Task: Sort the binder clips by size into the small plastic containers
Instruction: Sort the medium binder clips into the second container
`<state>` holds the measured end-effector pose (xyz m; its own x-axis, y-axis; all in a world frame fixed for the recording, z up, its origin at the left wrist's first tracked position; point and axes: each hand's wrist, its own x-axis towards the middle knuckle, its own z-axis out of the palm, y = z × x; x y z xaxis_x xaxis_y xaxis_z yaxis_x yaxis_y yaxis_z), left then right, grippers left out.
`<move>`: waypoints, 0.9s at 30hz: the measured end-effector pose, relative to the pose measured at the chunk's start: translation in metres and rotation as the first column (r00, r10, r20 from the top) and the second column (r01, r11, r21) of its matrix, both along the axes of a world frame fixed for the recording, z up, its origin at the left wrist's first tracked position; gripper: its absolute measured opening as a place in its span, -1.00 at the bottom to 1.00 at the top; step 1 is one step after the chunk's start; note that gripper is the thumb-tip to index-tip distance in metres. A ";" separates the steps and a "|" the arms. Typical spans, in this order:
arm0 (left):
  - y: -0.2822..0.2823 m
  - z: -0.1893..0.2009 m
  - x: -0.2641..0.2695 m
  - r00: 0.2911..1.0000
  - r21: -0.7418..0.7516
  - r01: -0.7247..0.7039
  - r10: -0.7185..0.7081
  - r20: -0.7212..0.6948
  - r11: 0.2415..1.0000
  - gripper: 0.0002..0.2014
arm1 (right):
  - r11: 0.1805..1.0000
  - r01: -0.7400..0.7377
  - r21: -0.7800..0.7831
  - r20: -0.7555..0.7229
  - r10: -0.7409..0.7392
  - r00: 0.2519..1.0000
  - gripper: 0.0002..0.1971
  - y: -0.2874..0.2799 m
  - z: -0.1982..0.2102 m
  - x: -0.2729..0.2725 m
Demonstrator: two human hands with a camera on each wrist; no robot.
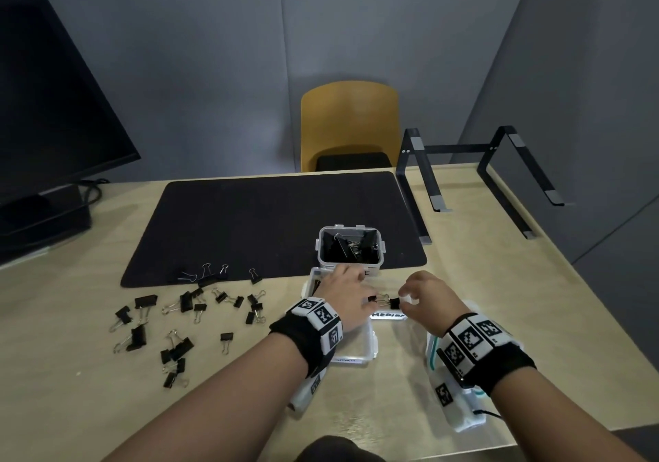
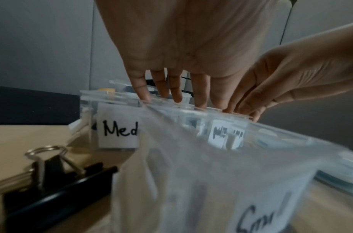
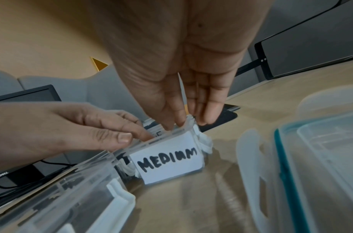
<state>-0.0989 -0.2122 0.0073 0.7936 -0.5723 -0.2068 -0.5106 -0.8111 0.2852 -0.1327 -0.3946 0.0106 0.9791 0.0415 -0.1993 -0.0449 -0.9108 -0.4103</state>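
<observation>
Parked over the medium container [image 3: 167, 160] with both hands right now. Reaching down into it with the right hand [image 1: 426, 292], fingers mostly straight, tips at the rim, nothing gripped as far as visible. Got thumb and forefinger of the left hand [image 1: 347, 294] brought together at the near rim, right at a pair of black clips [image 1: 383, 300] strung left-to-right between the two hands; can't tell if actually pinching one or just touching. Probably dropping mediums in. As for the unsorted binder clips [image 1: 185, 304]: scattered on the table [image 1: 410, 426] well off to the left, so way nearer the left hand. Guessing the next grab should go leftward with that one, not across with the right
</observation>
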 end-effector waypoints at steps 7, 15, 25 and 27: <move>0.024 0.008 -0.013 0.994 -0.160 -0.105 0.100 -0.037 0.982 -0.63 | 1.000 0.022 0.011 0.057 -0.023 0.998 -0.73 0.015 0.006 -0.003; 0.097 0.005 -0.032 0.941 -0.247 -0.335 0.311 -0.134 0.909 -0.75 | 0.996 -0.047 0.071 0.049 0.044 0.998 -0.73 0.061 0.019 -0.014; 0.191 -0.006 -0.046 0.859 -0.103 -0.486 0.452 -0.242 0.868 -0.70 | 0.963 -0.218 0.158 -0.031 0.226 0.974 -0.75 0.146 0.012 -0.039; 0.203 -0.009 -0.049 0.857 -0.087 -0.488 0.458 -0.237 0.868 -0.69 | 0.961 -0.232 0.150 -0.063 0.243 0.968 -0.74 0.161 0.002 -0.043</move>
<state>-0.1480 -0.0091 -0.0012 0.9251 -0.1727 -0.3382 0.0060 -0.8838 0.4678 -0.1756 -0.2339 0.0129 0.9187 0.3042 -0.2518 0.1282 -0.8328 -0.5385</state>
